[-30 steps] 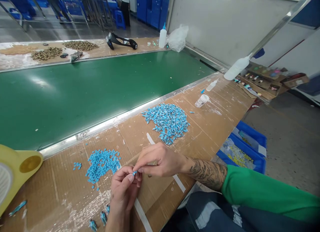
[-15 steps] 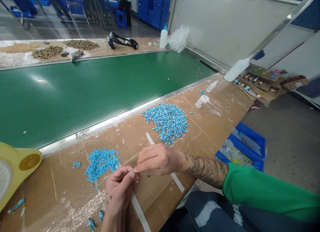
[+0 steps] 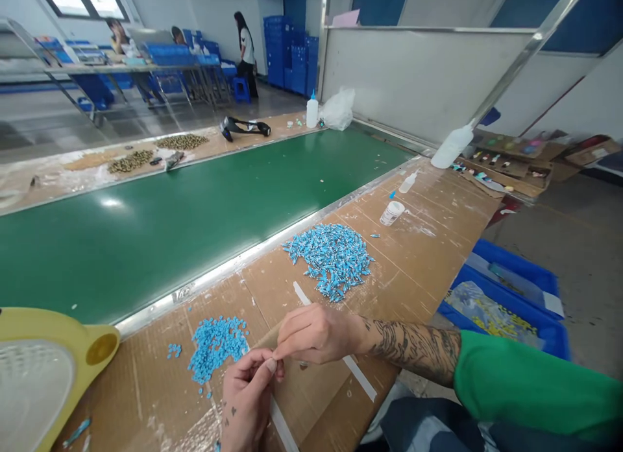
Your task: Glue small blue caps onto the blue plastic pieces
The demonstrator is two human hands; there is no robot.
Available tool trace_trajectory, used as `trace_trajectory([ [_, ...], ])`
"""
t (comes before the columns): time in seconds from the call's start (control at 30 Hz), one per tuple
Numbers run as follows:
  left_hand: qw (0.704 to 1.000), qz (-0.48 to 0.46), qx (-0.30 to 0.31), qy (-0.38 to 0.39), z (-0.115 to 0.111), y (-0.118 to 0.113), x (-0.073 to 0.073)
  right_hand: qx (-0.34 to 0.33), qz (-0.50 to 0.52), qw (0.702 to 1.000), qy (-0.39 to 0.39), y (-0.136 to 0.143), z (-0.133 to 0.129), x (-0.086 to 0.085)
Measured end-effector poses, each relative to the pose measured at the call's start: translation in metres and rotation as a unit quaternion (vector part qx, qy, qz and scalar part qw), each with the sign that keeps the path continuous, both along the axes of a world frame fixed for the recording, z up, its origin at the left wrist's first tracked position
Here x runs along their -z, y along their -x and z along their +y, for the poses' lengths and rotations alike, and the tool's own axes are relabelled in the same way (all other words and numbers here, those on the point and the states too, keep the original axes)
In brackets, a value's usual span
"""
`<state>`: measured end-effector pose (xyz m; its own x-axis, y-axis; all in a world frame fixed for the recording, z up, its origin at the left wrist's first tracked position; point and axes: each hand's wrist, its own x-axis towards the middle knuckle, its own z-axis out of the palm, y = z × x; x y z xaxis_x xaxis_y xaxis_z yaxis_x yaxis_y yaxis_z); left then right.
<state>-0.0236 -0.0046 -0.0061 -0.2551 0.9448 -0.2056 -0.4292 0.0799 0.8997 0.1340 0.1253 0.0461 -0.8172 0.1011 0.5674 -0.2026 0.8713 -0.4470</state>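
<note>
My left hand [image 3: 250,390] and my right hand [image 3: 314,335] meet fingertip to fingertip over the cardboard-covered bench [image 3: 413,257]. Both are closed in a pinch; whatever sits between the fingertips is too small and too covered to make out. Left of them lies a pile of small blue rings [image 3: 217,348], with a few loose rings off to its side. Beyond my right hand spreads a larger heap of small blue pointed pieces [image 3: 333,257] with silvery parts. A strip of white tape [image 3: 360,379] runs under my right wrist.
A green conveyor belt [image 3: 204,212] runs behind the bench. A yellow-rimmed basket [image 3: 102,348] stands at left. Toward the right are a white cup [image 3: 392,213], a small bottle [image 3: 409,181] and a large bottle [image 3: 452,147]. Blue bins [image 3: 555,335] sit below the bench edge. People are in the background.
The camera view has tilted up, showing more of the room, and the bench appears lower. My hands stay pinched together in the same place over the bench.
</note>
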Motion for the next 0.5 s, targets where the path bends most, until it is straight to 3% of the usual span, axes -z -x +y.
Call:
trace_trajectory([
  [0.23,0.999,-0.038,-0.026,-0.016,0.003,-0.004,-0.007,0.041,0.000,0.999,-0.004,0.002,-0.006,-0.005],
  [0.5,0.989,-0.091,-0.103,-0.063,0.006,-0.003,-0.012,0.086,0.024,0.991,0.104,-0.002,-0.013,-0.019],
])
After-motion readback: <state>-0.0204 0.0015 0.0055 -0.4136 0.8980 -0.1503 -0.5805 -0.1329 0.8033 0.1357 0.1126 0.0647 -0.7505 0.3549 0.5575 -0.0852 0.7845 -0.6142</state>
